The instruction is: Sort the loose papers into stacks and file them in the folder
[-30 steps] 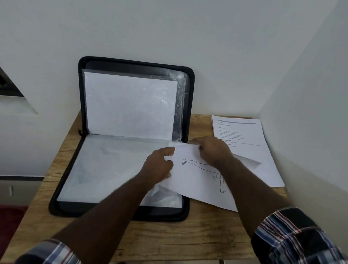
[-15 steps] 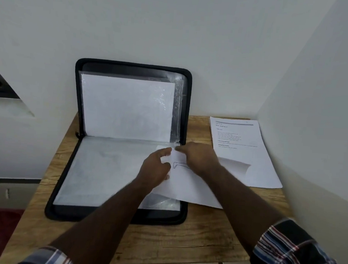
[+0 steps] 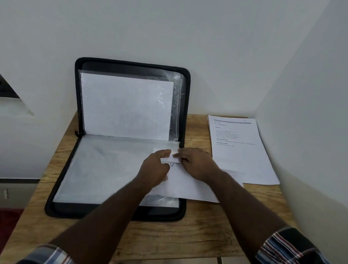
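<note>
On open folder [image 3: 113, 168], white sheet [image 3: 187, 186], faint drawing, perhaps partly inserted

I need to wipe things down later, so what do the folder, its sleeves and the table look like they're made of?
Folder: black, matte, soft rounded edge, likely fabric or faux leather. Sleeves: clear plastic film, glossy and crinkled with glare. Table: wood-look top with visible grain, matte; solid wood or laminate, can't tell.
</note>
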